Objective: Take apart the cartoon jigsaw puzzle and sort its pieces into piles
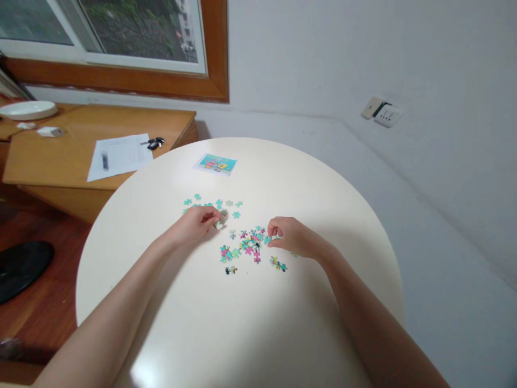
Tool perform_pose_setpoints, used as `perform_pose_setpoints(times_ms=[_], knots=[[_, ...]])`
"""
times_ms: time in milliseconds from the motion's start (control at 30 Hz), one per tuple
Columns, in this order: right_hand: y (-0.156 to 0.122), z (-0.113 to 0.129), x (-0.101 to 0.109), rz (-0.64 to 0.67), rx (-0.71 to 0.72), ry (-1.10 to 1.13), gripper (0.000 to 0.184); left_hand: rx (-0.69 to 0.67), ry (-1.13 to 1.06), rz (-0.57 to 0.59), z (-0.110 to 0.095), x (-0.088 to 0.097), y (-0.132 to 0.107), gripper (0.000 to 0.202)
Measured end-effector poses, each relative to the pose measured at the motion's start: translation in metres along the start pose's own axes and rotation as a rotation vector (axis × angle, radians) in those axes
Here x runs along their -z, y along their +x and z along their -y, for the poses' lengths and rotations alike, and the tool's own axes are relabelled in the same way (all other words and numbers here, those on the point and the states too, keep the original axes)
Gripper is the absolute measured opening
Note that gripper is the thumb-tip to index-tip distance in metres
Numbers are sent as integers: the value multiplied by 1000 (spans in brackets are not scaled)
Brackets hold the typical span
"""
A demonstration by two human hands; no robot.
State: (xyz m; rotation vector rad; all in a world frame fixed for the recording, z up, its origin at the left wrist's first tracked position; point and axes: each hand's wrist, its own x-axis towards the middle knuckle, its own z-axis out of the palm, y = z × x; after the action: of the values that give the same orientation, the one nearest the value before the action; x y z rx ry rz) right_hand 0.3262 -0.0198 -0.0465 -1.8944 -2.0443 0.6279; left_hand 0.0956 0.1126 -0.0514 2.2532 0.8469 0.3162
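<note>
Forearms overhang the table. Left hand pinches a pale jigsaw piece; right hand, at its three o'clock, apparently a teal piece.

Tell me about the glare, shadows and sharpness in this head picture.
Head view: a bright glare patch on the pale table, near the bottom, left of centre; soft shadows along the inner sides of the left arm and right arm; puzzle pieces small, fine detail hard to make out; print on the paper sheet too indistinct to read.
</note>
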Motion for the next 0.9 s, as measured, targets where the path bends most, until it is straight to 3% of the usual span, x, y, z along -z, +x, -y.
perform_pose_setpoints(times_ms=[533,900], knots=[[1,4,-4,29,4,160,9,11,63,28,7,4,-1,25],[3,-4,-8,22,47,214,5,60,-5,-31,18,6,1,20]])
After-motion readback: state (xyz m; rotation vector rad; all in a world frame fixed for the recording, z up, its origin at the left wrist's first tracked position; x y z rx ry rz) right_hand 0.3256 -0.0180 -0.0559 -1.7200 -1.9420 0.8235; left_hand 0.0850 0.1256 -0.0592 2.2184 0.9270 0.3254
